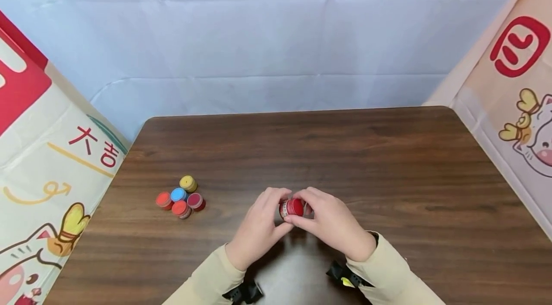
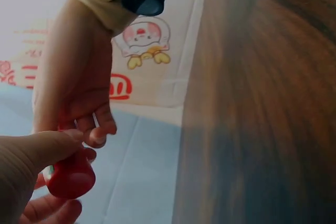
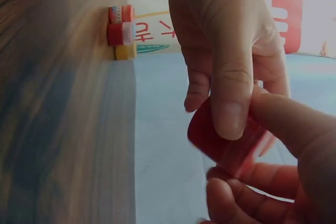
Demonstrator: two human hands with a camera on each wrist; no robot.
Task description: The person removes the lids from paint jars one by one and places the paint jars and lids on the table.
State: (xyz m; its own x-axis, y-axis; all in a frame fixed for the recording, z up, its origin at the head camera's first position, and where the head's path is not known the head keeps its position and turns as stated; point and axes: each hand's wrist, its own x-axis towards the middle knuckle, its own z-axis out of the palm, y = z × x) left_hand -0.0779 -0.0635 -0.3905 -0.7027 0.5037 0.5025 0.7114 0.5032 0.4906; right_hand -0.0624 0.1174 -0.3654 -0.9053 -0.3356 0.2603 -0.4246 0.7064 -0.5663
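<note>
Red jar (image 1: 295, 207) is pinched by your left hand (image 1: 258, 228) and right hand (image 1: 332, 223) together, raised above the table (image 1: 345, 152); apply light, even pressure from both sides, lest it twist and slip; five other jars (image 1: 178, 194) stand clustered well off to your left.
</note>
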